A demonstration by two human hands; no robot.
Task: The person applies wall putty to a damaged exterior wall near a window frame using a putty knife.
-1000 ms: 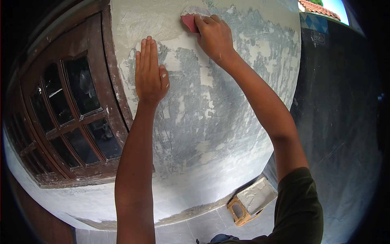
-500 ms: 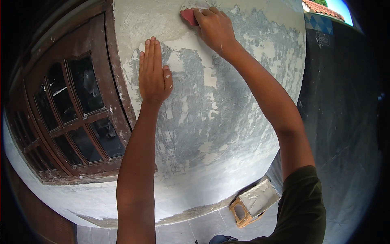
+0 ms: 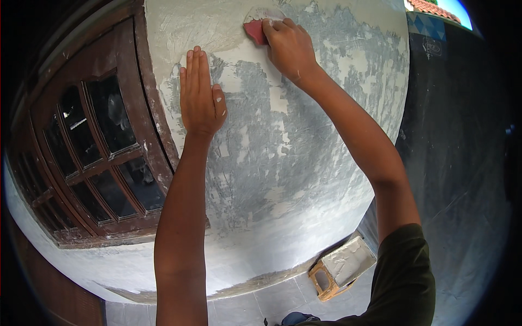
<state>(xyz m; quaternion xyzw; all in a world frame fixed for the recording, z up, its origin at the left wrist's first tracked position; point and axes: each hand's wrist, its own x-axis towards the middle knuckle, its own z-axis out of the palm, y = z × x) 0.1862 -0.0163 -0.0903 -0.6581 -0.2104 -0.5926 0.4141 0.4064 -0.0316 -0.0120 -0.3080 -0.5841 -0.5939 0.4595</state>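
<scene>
Upper middle, my right hand (image 3: 291, 48) grips a pinkish-red putty spreader (image 3: 255, 32), its pale blade up against the wall. Fingers wrap over its right side and hide part of it. My left hand (image 3: 202, 100) lies flat on the wall between the window and the spreader, fingers straight and pointing up, with white specks on the thumb. The wall (image 3: 250, 163) is patchy grey with off-white smears; a smoother cream coat (image 3: 190, 24) covers its upper part.
A brown wooden window (image 3: 136, 108) with dark panes fills the left side. On the grey tiled floor, a tan stool (image 3: 322, 282) bears a tray of pale paste (image 3: 348, 263). A dark sheet-like surface (image 3: 457, 152) stands right of the wall's edge.
My right hand and the spreader have slid slightly down the wall. The left hand stays flat, appearing a little further left as the view shifts slightly.
</scene>
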